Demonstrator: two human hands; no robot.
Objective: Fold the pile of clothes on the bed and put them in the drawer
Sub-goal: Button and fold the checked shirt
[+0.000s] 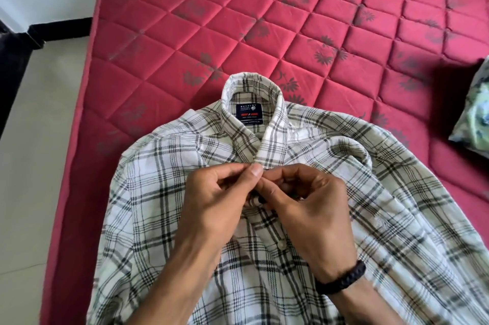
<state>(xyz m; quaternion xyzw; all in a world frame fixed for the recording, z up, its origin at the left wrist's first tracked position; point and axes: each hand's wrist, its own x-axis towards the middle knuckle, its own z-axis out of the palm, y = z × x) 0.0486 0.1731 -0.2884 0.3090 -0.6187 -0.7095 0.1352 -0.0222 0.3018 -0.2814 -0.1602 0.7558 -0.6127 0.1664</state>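
Observation:
A white shirt with black and grey checks lies front up on the red quilted mattress, its collar standing and a dark blue label showing inside the neck. My left hand pinches the front placket just below the collar. My right hand, with a black braided band on its wrist, pinches the same spot from the other side. Both sets of fingertips meet at the top button area. A white button shows lower down the placket.
A pale green and blue patterned cloth lies at the mattress's right edge. Light floor runs along the left of the mattress, with a dark object at the far left.

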